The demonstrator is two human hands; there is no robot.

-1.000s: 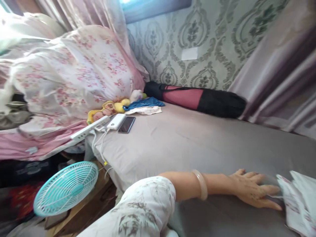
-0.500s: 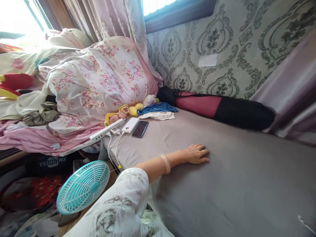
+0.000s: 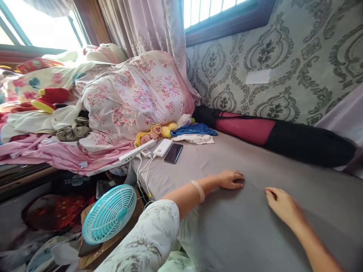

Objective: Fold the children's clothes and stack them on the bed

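My left hand [image 3: 231,179], with a pale bangle [image 3: 199,191] on the wrist, rests palm down on the grey bed sheet [image 3: 241,230]. Its fingers are slightly bent and a little apart. To the right, my right hand [image 3: 283,206] is low over the sheet, thumb and forefinger brought together in a pinch. What is between those fingertips, if anything, is too small to make out. A faint line or crease runs on the sheet between both hands.
A phone [image 3: 173,153], a white power bank [image 3: 163,147] and a power strip [image 3: 137,151] with cables lie at the bed's left edge. Folded blue cloth [image 3: 195,130] and a long black-and-red bag [image 3: 246,130] lie along the back. A turquoise fan [image 3: 110,215] stands lower left.
My right hand has come into view from the lower right. My left hand's spread fingers have drawn in and bent. The view has turned slightly left.
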